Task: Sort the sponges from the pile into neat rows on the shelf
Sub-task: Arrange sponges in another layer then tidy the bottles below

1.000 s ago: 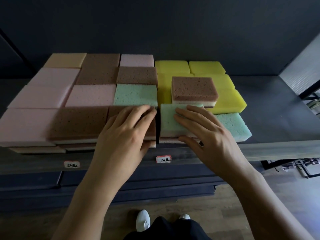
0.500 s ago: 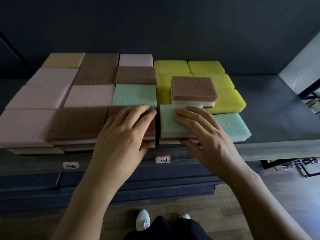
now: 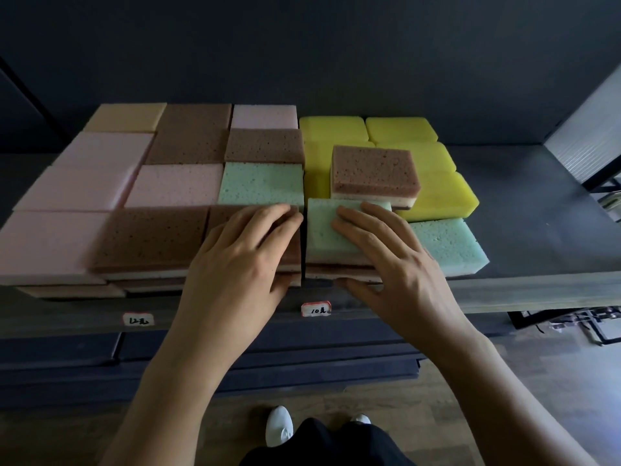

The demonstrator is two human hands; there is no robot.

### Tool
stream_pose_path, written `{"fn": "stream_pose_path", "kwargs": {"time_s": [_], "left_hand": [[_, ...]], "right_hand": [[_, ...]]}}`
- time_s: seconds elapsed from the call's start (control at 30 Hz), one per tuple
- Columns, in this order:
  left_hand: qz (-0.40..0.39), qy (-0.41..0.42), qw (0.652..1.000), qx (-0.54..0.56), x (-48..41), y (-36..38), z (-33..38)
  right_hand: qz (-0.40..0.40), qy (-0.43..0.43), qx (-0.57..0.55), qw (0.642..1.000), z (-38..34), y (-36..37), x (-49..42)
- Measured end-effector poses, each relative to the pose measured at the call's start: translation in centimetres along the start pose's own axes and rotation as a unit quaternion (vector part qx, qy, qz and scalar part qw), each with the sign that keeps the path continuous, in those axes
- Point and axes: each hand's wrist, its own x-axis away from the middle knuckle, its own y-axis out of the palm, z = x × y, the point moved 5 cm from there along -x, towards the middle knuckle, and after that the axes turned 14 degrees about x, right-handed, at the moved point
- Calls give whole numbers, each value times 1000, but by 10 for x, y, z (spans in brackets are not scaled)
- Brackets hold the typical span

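1. Mint-green foam lies under the right hand (image 3: 396, 264). Its fingers are nearly straight and a little spread on top of the green sponge (image 3: 319, 230), and the thumb sits against the front face of the stack below. It looks more like pressing than pinching.
2. Left hand (image 3: 235, 253) lies flat, fingers together, on a brown sponge (image 3: 223, 215) in the neighbouring stack, with its thumb down at the front face.
3. Both stacks stand at the front edge of the shelf (image 3: 537, 290), just above the price label (image 3: 316, 309). A narrow dark gap runs between them from front to back, and the two hands lie on either side of it.
4. That gap is what the coming move turns on. The green sponge seems to lie with its long axis along the front edge, directly ahead of the right hand. Judging by this, a short push to the left would close the stack against its neighbour while the left hand braces.
5. Behind the green sponge, a loose brown sponge (image 3: 374, 169) lies on the yellow sponges (image 3: 440, 200), out of row. The right hand is nearer to it, so it is probably the next piece to sort.
6. Another green sponge (image 3: 450, 247) sits just beside the right hand, toward the shelf's bare right end.
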Motion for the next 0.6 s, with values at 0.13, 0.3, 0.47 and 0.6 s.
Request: {"fn": "stream_pose_path", "kwargs": {"time_s": [0.13,0.3,0.47,0.6], "left_hand": [[-1,1,1000,0,0,0,0],[4,7,1000,5,1,0,1],[0,6,1000,-4,0,2,6],[-4,-9,1000,-7,0,1,6]], "right_hand": [[-2,-9,-14,1000,4,-1,1],[-6,-31,-42,999,9,-1,5],[-5,-32,-26,999,5,3,2],[-15,-34,-20,999,5,1,2]]}}
